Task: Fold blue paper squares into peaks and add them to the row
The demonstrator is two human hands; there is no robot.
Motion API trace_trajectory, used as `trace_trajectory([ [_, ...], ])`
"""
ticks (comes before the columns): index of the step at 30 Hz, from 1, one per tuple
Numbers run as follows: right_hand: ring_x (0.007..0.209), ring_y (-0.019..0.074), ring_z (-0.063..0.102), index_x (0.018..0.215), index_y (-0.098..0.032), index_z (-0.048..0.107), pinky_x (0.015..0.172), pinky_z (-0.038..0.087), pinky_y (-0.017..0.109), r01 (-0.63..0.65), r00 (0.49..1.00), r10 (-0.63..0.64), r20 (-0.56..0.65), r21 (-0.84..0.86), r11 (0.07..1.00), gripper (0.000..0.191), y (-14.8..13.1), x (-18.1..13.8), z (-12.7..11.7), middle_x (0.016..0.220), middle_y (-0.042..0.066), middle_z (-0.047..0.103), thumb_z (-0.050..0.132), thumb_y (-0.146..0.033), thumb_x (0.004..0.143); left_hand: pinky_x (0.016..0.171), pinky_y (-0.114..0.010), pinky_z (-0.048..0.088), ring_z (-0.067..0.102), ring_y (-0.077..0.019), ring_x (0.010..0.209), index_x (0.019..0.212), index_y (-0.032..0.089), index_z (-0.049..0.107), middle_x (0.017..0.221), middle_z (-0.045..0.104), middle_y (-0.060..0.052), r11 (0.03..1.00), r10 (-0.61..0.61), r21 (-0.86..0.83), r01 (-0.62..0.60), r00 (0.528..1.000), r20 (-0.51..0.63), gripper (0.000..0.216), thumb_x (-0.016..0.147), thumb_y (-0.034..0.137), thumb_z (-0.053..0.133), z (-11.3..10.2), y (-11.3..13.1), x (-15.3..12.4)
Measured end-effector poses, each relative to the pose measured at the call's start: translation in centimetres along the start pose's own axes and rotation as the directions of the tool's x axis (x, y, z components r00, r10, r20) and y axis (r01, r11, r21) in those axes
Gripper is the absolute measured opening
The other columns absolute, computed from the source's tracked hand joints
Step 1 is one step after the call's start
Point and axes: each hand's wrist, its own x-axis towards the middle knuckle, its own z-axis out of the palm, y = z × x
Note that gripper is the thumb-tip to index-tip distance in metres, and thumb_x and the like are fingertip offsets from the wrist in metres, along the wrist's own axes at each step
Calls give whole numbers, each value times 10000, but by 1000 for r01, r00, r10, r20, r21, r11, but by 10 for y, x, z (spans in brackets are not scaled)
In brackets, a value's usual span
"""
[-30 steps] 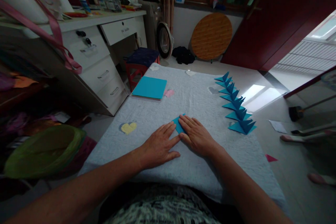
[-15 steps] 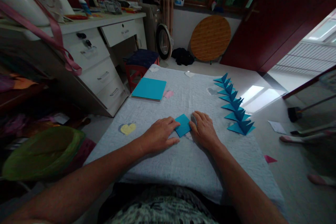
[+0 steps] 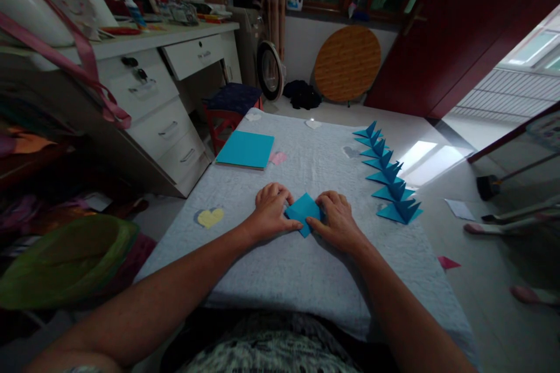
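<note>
Over on the left, a yellow heart patch (image 3: 210, 218) shows on the pale cloth (image 3: 280, 280) covering the table. Farther back, near the table's left edge, lies a stack of blue paper (image 3: 245, 149), flat and squarish, a thin paler edge showing under its bright top sheet.

Next comes the left hand (image 3: 272, 210), its fingers bent at the left corner of the small blue paper (image 3: 304, 207) and its thumb on the lower left edge, so it has that side pinched. The paper itself sits mid-table, in front of the person, turned like a diamond with one corner pointing away and one toward the body. Its face is plain, smooth blue and looks flat; any layers beneath are too small for me to make out. The right hand (image 3: 336, 215) grips the other side, fingers curled at the right corner, thumb laid on the lower right part.

Along the right side runs a row of folded blue pieces (image 3: 382, 176), pointed tips sticking up, one behind another. Beyond the table's edge lies a pink scrap (image 3: 448, 263).
</note>
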Motion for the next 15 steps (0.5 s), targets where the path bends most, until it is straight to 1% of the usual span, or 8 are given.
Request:
trace_trajectory([
  [2, 1035, 303, 508, 996, -188, 580, 915, 398, 474, 21, 1000, -20, -15, 55, 998, 274, -1, 0, 0, 1082, 109, 594, 684, -339, 792, 1018, -479, 354, 459, -324, 1177, 886, 203, 562, 1097, 546, -67, 997, 46, -65, -45, 999, 9, 459, 586, 393, 853, 0, 1, 0],
  [4, 1023, 287, 517, 989, -199, 557, 902, 407, 455, 32, 999, -26, -40, 148, 989, 276, -1, 0, -1, 1073, 99, 600, 685, -312, 772, 977, -440, 388, 504, -292, 1109, 848, 206, 529, 1020, 570, -43, 982, 99, -164, -96, 995, 12, 391, 621, 331, 821, -1, 2, -1],
  [6, 920, 241, 546, 976, -208, 536, 820, 435, 395, 2, 1000, 6, -27, 277, 961, 250, -2, 1, -3, 992, 67, 611, 661, -286, 774, 844, -358, 437, 556, -217, 903, 839, 209, 494, 871, 567, 3, 950, 121, -295, -105, 992, 36, 309, 689, 279, 755, -1, 4, -4],
  [8, 763, 188, 547, 958, -216, 526, 693, 428, 325, -54, 999, 45, 31, 397, 916, 201, -3, 1, -4, 855, 16, 603, 627, -269, 793, 711, -291, 425, 525, -154, 718, 858, 212, 474, 757, 526, 43, 909, 115, -408, -85, 992, 51, 261, 736, 238, 703, -2, 6, -8],
  [9, 702, 168, 534, 950, -220, 526, 645, 411, 302, -75, 997, 56, 56, 445, 893, 174, -3, 2, -4, 796, -6, 592, 611, -265, 806, 683, -276, 416, 517, -140, 690, 885, 212, 473, 751, 522, 48, 888, 110, -452, -82, 993, 36, 258, 747, 222, 690, -2, 6, -10],
  [11, 661, 152, 527, 939, -223, 539, 612, 399, 283, -77, 997, 50, 66, 524, 848, 128, -4, 2, -4, 750, -22, 589, 591, -269, 832, 698, -270, 431, 549, -135, 730, 1005, 216, 478, 826, 555, 34, 841, 97, -532, -99, 995, -31, 310, 766, 196, 675, -2, 8, -13],
  [13, 685, 150, 545, 926, -223, 557, 633, 421, 283, -52, 999, 47, 23, 589, 807, 95, -3, 3, -2, 770, -16, 604, 583, -272, 850, 717, -269, 459, 587, -136, 779, 1184, 239, 438, 924, 581, 14, 775, 70, -624, -102, 995, -76, 451, 793, 186, 656, -1, 9, -15],
  [15, 679, 146, 549, 915, -223, 566, 633, 437, 281, -37, 997, 69, -25, 642, 766, 82, -3, 3, 1, 762, -18, 594, 586, -278, 857, 682, -254, 475, 606, -135, 772, 1296, 260, 381, 957, 596, 5, 701, 35, -711, -60, 998, -49, 582, 795, 203, 672, 1, 8, -15],
])
